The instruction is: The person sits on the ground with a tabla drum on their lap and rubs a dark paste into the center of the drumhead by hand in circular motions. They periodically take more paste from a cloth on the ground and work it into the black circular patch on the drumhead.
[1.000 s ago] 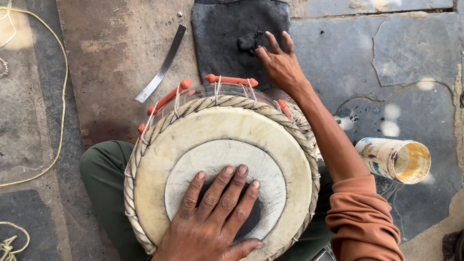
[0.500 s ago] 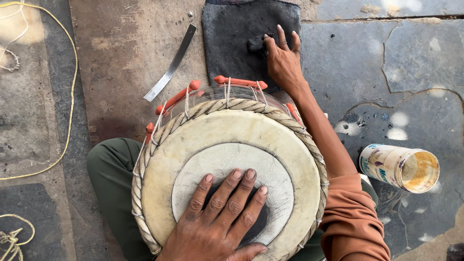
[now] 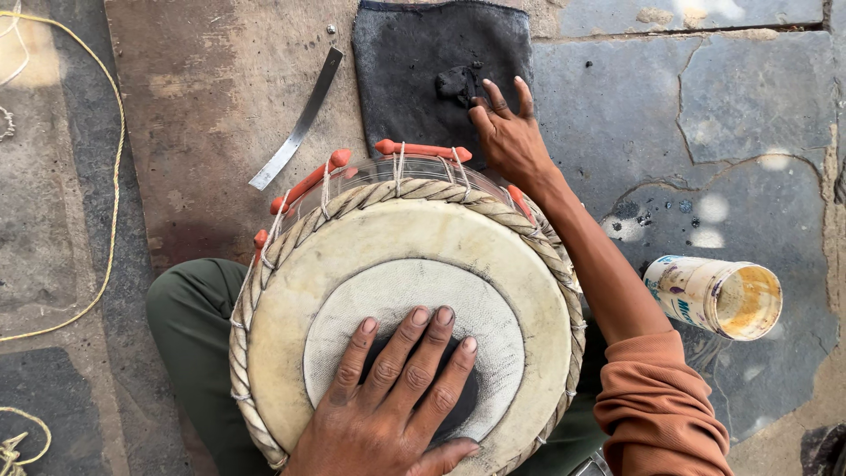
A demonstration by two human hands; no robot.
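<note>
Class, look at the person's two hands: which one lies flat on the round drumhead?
The left hand, palm down, fingers spread over the pale drumhead's dark centre patch. The right hand reaches to the black cloth beyond.

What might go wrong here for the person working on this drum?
The right hand picks at a black lump on the dark cloth; bits might smear the pale drumhead outside its centre. The open tin lies tipped by the elbow and could roll. The bare metal blade lies within reach, a cut risk.
</note>
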